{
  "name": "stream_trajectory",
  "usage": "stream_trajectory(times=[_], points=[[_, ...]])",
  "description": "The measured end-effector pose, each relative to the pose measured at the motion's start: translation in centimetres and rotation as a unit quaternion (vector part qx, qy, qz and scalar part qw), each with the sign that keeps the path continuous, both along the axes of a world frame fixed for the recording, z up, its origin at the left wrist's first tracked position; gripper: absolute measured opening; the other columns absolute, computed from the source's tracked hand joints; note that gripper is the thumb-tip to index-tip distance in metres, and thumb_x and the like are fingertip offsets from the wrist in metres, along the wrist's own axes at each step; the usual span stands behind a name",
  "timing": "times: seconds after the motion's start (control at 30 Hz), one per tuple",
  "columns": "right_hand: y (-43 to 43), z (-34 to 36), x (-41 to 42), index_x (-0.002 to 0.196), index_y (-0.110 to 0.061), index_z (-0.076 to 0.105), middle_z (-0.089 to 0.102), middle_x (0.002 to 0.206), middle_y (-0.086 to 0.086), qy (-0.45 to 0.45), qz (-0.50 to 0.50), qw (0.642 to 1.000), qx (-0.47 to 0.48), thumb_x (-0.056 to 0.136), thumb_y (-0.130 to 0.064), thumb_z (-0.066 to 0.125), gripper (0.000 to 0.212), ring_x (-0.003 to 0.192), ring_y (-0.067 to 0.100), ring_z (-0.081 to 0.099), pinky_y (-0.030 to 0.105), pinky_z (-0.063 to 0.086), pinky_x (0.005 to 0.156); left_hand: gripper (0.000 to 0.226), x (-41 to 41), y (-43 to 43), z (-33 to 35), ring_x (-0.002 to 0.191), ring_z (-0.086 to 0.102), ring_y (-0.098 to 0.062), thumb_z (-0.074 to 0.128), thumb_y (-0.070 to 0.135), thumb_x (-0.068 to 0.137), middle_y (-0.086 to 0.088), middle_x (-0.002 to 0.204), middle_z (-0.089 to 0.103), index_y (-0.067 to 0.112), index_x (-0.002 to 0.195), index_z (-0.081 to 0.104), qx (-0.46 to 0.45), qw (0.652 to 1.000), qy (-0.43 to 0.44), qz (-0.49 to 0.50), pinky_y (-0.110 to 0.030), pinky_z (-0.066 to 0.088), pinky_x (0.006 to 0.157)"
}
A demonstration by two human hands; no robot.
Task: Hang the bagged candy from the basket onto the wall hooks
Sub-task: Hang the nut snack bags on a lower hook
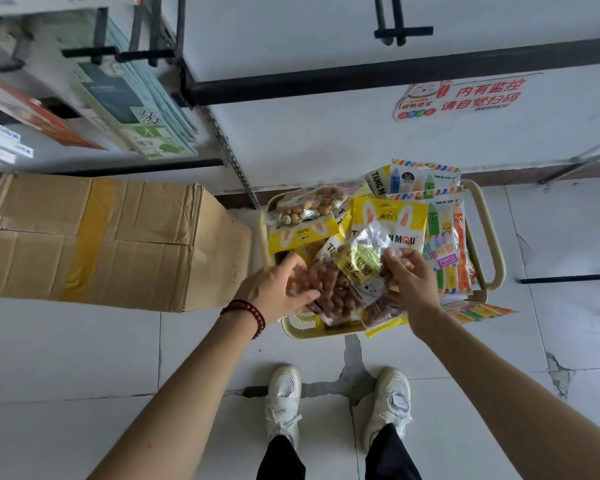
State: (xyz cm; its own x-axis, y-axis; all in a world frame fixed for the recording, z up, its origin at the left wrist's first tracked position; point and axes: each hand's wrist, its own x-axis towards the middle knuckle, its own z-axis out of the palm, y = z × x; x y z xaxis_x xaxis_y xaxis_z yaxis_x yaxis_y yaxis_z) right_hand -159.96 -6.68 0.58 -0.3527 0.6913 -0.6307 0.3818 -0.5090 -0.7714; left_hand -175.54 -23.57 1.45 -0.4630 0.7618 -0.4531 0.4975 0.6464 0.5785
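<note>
A large taped brown cardboard box (111, 237) is set on the tiled floor (66, 358) just left of a pale yellow plastic mesh basket (326, 333), which stands at the floor's far edge against the white wall. The basket is heaped with yellow rabbit-print candy bags (388, 216) and pencil-print candy bags (447, 244). Black metal wall hooks (400, 31) are seen above, well apart from it. A clear plastic bag of round brown candies with a yellow label (347, 282) is held over the basket's near side. Its left edge is grasped by the left hand (278, 289), thumb on the front. Its upper right part is pinched by the right hand (409, 282), fingers (392, 258) bent on the plastic.
</note>
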Motion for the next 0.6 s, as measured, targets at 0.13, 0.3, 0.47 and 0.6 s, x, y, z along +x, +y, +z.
stream_trajectory(times=[0.13, 0.3, 0.47, 0.6], points=[[1.4, 0.0, 0.0, 0.084, -0.024, 0.061, 0.062, 0.077, -0.009, -0.081, 0.1, 0.983, 0.128, 0.091, -0.032, 0.059, 0.011, 0.068, 0.009, 0.06, 0.02, 0.052, 0.054, 0.033, -2.1, 1.7, 0.5, 0.08, 0.051, -0.009, 0.059, 0.044, 0.088, 0.007, 0.092, 0.06, 0.014, 0.103, 0.059, 0.052, 0.984, 0.147, 0.091, -0.005, 0.032, 0.06], [2.1, -0.2, 0.4, 0.09, -0.017, 0.062, 0.056, 0.078, -0.014, -0.112, 0.117, 0.975, 0.151, 0.09, -0.029, 0.061, 0.012, 0.063, 0.0, 0.054, 0.007, 0.039, 0.038, 0.03, -6.6, 3.3, -1.2, 0.108, 0.05, -0.027, 0.055, 0.035, 0.088, -0.003, 0.113, 0.06, 0.022, 0.114, 0.052, -0.077, 0.959, 0.263, 0.069, -0.042, 0.043, 0.085], [2.3, -0.6, 0.1, 0.088, -0.015, 0.064, 0.058, 0.077, -0.014, -0.099, 0.104, 0.98, 0.135, 0.088, -0.026, 0.064, 0.011, 0.061, -0.003, 0.055, 0.007, 0.04, 0.04, 0.045, -7.9, 5.7, -1.6, 0.12, 0.043, -0.026, 0.057, 0.039, 0.087, -0.004, 0.129, 0.05, 0.026, 0.129, 0.047, -0.185, 0.93, 0.317, -0.003, -0.042, 0.037, 0.093], [3.2, -0.5, 0.3, 0.087, -0.016, 0.067, 0.063, 0.071, -0.011, -0.084, 0.15, 0.971, 0.165, 0.088, -0.018, 0.064, 0.004, 0.054, -0.014, 0.056, 0.003, 0.038, 0.045, 0.032, -8.4, 6.3, -2.7, 0.12, 0.041, -0.023, 0.06, 0.039, 0.087, 0.0, 0.128, 0.05, 0.027, 0.117, 0.058, -0.214, 0.928, 0.304, -0.008, -0.04, 0.034, 0.095]])
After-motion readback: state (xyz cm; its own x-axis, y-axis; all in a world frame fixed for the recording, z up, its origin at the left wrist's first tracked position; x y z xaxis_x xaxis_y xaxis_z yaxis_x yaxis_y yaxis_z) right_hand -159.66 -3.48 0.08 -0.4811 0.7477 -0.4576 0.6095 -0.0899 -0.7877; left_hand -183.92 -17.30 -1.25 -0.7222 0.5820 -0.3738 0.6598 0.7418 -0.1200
